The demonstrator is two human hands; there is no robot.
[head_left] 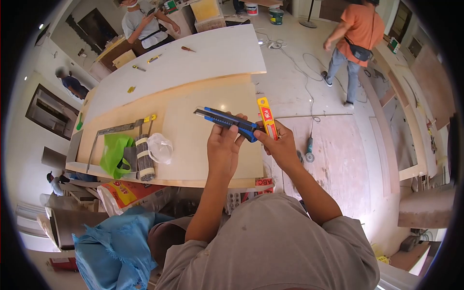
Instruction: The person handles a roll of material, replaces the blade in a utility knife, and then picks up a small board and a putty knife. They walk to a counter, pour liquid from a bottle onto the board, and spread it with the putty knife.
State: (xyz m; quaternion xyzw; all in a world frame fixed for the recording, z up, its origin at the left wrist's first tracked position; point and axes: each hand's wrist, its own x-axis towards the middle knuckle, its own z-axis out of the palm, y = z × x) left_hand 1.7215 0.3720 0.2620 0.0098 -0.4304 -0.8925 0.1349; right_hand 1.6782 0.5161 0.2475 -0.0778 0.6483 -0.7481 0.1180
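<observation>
A blue and black utility knife (229, 122) lies across my left hand (223, 147), whose fingers and thumb close on its handle. Its blade end points to the left, over the pale board. My right hand (281, 150) grips a yellow and red packet (266, 115) that stands up from the fingers. The right thumb and a finger also meet the rear end of the knife. What the packet contains is hidden.
On the worktable (208, 154) lie a metal square (116, 128), green bag (115, 153), grey bundle (144, 159) and clear plastic (160, 148). A screwdriver (187, 49) rests on the white panel (217, 58). An angle grinder (310, 151) and cords lie right. One person (360, 34) walks; others stand left.
</observation>
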